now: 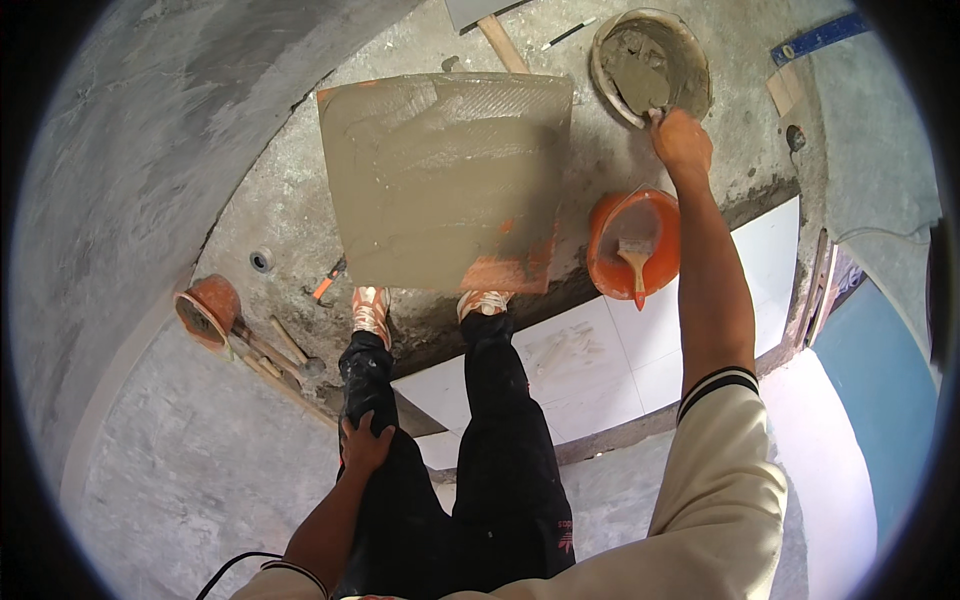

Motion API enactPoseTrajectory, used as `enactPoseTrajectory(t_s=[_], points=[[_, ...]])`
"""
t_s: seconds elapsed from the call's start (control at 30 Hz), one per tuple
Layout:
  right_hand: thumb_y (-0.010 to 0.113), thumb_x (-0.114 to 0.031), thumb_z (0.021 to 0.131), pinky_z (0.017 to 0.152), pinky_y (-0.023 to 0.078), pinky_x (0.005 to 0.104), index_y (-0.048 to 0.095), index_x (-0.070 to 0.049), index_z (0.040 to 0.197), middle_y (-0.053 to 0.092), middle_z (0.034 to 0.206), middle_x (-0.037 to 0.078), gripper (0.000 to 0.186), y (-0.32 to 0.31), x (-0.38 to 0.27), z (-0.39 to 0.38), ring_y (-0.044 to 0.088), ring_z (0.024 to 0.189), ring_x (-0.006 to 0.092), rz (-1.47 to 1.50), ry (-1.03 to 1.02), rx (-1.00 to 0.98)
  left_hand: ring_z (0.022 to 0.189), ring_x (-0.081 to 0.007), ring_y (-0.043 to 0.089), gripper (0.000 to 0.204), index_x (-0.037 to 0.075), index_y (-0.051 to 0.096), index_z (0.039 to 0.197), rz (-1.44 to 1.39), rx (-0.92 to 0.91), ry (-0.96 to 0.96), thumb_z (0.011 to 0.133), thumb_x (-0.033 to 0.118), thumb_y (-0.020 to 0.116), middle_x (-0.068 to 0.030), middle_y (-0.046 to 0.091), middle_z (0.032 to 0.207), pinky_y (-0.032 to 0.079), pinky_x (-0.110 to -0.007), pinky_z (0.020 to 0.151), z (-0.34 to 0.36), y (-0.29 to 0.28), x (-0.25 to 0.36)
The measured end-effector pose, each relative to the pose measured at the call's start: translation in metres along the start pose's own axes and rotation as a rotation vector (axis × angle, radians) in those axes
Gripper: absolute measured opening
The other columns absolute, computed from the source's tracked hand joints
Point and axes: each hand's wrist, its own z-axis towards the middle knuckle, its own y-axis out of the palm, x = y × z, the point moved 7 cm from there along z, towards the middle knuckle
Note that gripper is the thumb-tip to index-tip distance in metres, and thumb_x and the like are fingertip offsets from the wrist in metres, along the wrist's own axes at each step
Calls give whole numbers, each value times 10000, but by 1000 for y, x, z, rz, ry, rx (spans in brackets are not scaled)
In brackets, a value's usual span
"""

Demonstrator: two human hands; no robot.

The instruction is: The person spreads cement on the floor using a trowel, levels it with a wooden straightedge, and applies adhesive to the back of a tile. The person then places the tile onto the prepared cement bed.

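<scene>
My right hand is closed in a fist at the near rim of a pale bucket holding grey mortar. What it grips is mostly hidden. My left hand rests on my left thigh near the knee, fingers spread and holding nothing. In front of my feet lies a large square tile, its upper face spread with grey mortar. Ridges show along its far edge, and orange surface shows through at the near right corner. To its right stands an orange bucket of cloudy liquid, with a paintbrush in it.
White floor tiles are laid to the right and below my legs. A small orange bucket and a hammer lie left. An orange-handled tool sits by my left shoe. A blue level is far right; a wooden handle lies beyond the coated tile.
</scene>
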Motion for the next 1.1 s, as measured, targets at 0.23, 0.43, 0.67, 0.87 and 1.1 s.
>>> enactPoseTrajectory(t_s=[0.23,0.43,0.67,0.87,1.1], points=[[575,-534,1024,967,548,526,764,-52,1176,756,1158,246,539,0,27,12,704,1137,440,101,-81,-48,1408,-612,437,806,290,459,1597,7,2,13,897,598,714,-302,221,1684,419,-639,1148,4,-1,-3],[592,-562,1002,926,541,476,780,-59,1156,768,1043,245,559,14,69,-2,709,1087,451,469,-38,-79,1408,-592,456,791,243,515,1566,-13,17,66,892,601,725,-312,280,1654,422,-627,1153,21,-11,-8],[579,-346,1061,954,532,428,710,2,1229,736,1154,234,408,38,56,-170,721,1053,377,826,-120,237,1366,-513,536,745,128,612,1473,-62,-11,188,903,592,732,-335,466,1530,461,-544,1136,56,-46,-11],[667,-321,1046,752,545,471,602,12,1172,710,889,226,362,120,-5,-387,707,826,409,913,239,135,1363,-434,570,697,14,629,1420,-105,46,465,950,519,724,-288,612,1421,445,-485,1158,69,-97,-6],[611,-277,1025,921,505,534,600,1,1237,681,1142,247,350,215,-87,-487,656,1076,458,685,446,392,1302,-361,619,518,8,668,1350,-65,132,869,969,339,787,-217,655,1371,480,-415,1110,9,-120,-7]])
